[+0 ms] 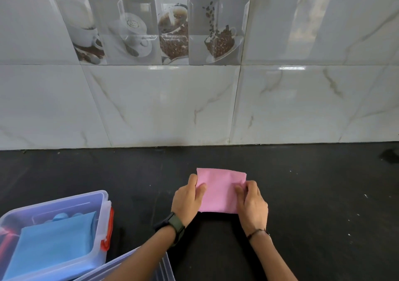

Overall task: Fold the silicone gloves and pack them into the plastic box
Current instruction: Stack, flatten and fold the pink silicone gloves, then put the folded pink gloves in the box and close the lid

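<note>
A pink silicone glove (pixel 220 191), folded into a flat rectangle, lies on the black counter in the middle of the head view. My left hand (pixel 188 200) grips its left edge, thumb on top. My right hand (pixel 251 204) pinches its right edge, fingers on top. At the lower left stands the clear plastic box (pixel 101 196) with red latches. A folded blue glove (pixel 54 244) lies inside it.
The box's clear lid (pixel 165 269) lies at the bottom edge beside the box, partly under my left forearm. A tiled wall (pixel 194 107) rises behind the black counter (pixel 313 194). A dark smudge (pixel 389 155) sits at the far right.
</note>
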A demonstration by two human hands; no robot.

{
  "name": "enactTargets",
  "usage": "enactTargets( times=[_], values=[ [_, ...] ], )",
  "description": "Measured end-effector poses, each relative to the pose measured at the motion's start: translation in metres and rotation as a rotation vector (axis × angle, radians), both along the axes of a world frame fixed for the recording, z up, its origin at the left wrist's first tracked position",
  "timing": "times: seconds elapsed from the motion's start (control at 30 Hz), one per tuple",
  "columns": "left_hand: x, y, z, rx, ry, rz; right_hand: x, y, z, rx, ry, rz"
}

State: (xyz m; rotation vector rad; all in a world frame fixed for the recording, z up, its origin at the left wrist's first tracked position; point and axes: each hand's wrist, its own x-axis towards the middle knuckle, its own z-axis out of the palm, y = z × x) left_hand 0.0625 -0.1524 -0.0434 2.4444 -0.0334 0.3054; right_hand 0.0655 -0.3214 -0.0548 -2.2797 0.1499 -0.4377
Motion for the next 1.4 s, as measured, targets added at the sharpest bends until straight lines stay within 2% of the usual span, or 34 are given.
enactTargets(
  times=[0.17, 0.27, 0.43, 0.57, 0.67, 0.8, 0.9, 0.97, 1.07, 1.17, 1.3, 1.4],
  values=[
    [0.022, -0.015, -0.003, 0.096, 0.193, 0.213, 0.023, 0.009, 0.005, -0.203, 0.177, -0.072],
    [0.030, -0.020, -0.002, 0.205, 0.268, 0.241, 0.035, 0.012, 0.014, -0.304, 0.333, -0.075],
    [0.030, -0.021, 0.005, 0.382, 0.360, 0.346, 0.036, 0.010, 0.020, -0.340, 0.494, -0.122],
    [0.025, -0.016, 0.010, 0.079, 0.494, 0.335, 0.032, 0.008, 0.032, -0.124, 0.614, -0.101],
    [0.023, -0.016, 0.022, -0.051, 0.559, 0.335, 0.030, 0.007, 0.046, 0.066, 0.702, 0.010],
    [0.019, -0.009, 0.031, -0.441, 0.745, 0.289, 0.019, -0.003, 0.054, 0.492, 0.864, 0.065],
    [0.007, -0.002, 0.032, -0.784, 0.874, 0.287, 0.009, -0.009, 0.051, 0.655, 0.869, 0.081],
    [-0.005, 0.006, 0.037, -0.911, 0.900, 0.273, 0.002, -0.007, 0.050, 0.772, 0.848, 0.105],
    [-0.023, 0.029, 0.054, -0.975, 0.864, 0.261, -0.010, 0.011, 0.060, 0.866, 0.785, 0.174],
    [-0.048, 0.064, 0.086, -1.131, 0.737, 0.265, -0.022, 0.044, 0.083, 0.917, 0.690, 0.274],
    [-0.097, 0.129, 0.135, -1.297, 0.520, 0.327, -0.044, 0.121, 0.119, 0.976, 0.565, 0.507],
    [-0.134, 0.187, 0.151, -1.343, 0.420, 0.337, -0.070, 0.192, 0.132, 0.931, 0.537, 0.607]
  ],
)
